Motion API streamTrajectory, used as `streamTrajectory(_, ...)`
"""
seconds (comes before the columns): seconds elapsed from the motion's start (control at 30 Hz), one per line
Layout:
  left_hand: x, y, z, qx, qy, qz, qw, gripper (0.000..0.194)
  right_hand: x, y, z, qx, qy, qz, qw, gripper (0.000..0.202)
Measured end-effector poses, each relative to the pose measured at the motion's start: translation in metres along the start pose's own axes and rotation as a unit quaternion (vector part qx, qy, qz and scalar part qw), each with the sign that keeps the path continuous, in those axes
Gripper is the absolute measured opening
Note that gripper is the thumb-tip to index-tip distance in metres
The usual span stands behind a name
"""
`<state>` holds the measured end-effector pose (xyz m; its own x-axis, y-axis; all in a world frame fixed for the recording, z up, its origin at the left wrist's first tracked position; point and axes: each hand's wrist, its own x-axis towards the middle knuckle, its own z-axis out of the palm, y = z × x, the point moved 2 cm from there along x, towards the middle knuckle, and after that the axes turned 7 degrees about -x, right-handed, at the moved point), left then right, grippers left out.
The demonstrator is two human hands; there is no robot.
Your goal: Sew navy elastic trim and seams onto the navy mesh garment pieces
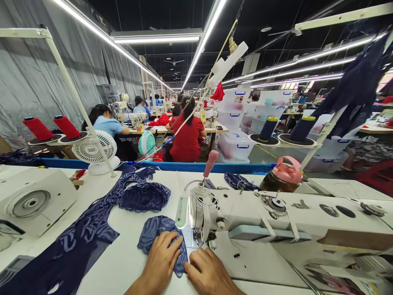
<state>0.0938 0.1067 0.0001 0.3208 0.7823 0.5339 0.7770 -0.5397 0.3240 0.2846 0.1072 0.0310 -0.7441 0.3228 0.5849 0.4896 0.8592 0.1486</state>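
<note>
Your left hand (161,259) lies over the navy lace piece (153,228), lower centre of the frame; your right hand (209,268), just apart, curls at its edge, pinching or not I cannot tell, below the sewing machine (239,205) right of centre

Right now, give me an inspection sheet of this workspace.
Surface: flat white table, partly covered at left by long dark-blue patterned fabric.
Job's things: rounded dark-blue patterned fabric piece beside a boxy white sewing machine.
Clutter: pink-lidded jug behind the machine; round white fan.
Hands: left hand on the fabric piece; right hand at its edge, grip unclear.
Cables: thin white cord coiled on the machine; long white power strip overhead.
Surroundings: seated people, stacked translucent plastic bins.
</note>
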Motion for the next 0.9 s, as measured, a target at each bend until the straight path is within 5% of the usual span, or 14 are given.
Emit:
streamTrajectory(0.17, 0.021, 0.011, 0.01, 0.018, 0.02, 0.064, 0.998, 0.042, -0.025, 0.016, 0.005, 0.005, 0.037, 0.038, 0.999, 0.025)
streamTrajectory(0.37, 0.031, 0.007, 0.026, -0.002, -0.064, -0.007, 0.998, 0.051, -0.026, 0.026, 0.006, 0.016, -0.005, 0.035, 0.999, 0.026)
streamTrajectory(0.63, 0.047, -0.002, 0.03, -0.047, -0.079, -0.016, 0.996, 0.05, -0.03, 0.031, 0.01, 0.006, -0.039, 0.094, 0.995, 0.055)
streamTrajectory(0.77, 0.044, 0.004, 0.019, -0.016, -0.037, 0.021, 0.999, 0.045, -0.028, 0.029, 0.0, 0.016, -0.041, 0.102, 0.994, 0.052)
streamTrajectory(0.9, 0.027, 0.015, -0.001, 0.042, 0.05, 0.151, 0.986, 0.046, -0.045, 0.045, -0.036, 0.064, -0.014, 0.149, 0.987, 0.025)
